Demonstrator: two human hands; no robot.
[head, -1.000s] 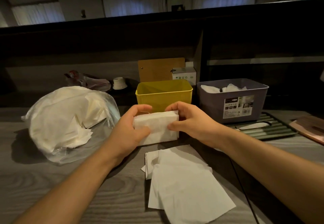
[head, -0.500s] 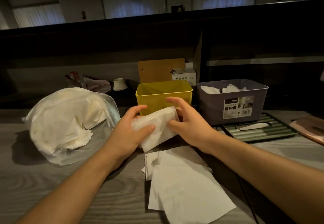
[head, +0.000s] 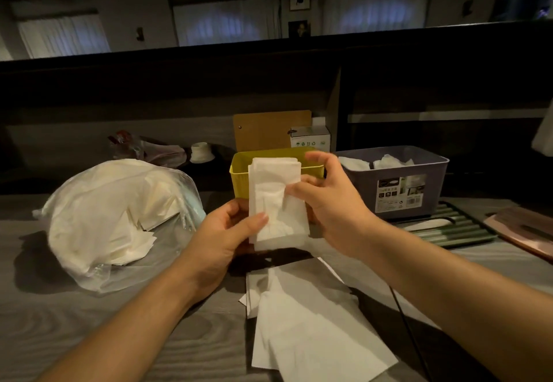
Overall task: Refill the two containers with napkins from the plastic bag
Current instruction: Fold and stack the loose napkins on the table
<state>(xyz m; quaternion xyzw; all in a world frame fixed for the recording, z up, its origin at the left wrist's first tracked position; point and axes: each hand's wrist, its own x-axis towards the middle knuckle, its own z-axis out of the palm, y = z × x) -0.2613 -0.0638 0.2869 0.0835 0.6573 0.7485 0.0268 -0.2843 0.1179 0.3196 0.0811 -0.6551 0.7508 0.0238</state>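
- Two bare hands at frame centre hold one folded stack of white paper napkins (head: 276, 202) upright, in front of the yellow plastic container (head: 239, 172).
- Left hand (head: 221, 235): grip clamped on the stack's lower edge, thumb across its front.
- Right hand (head: 326, 199): grip pinching the stack's right side.
- Clear plastic bag of napkins (head: 116, 211): left of frame, on the grey wood-grain desk (head: 59, 321).
- Grey-purple plastic container (head: 419, 190): right of the yellow one, napkins inside.
- Loose flat white napkins (head: 308, 321): on desk, lower centre.
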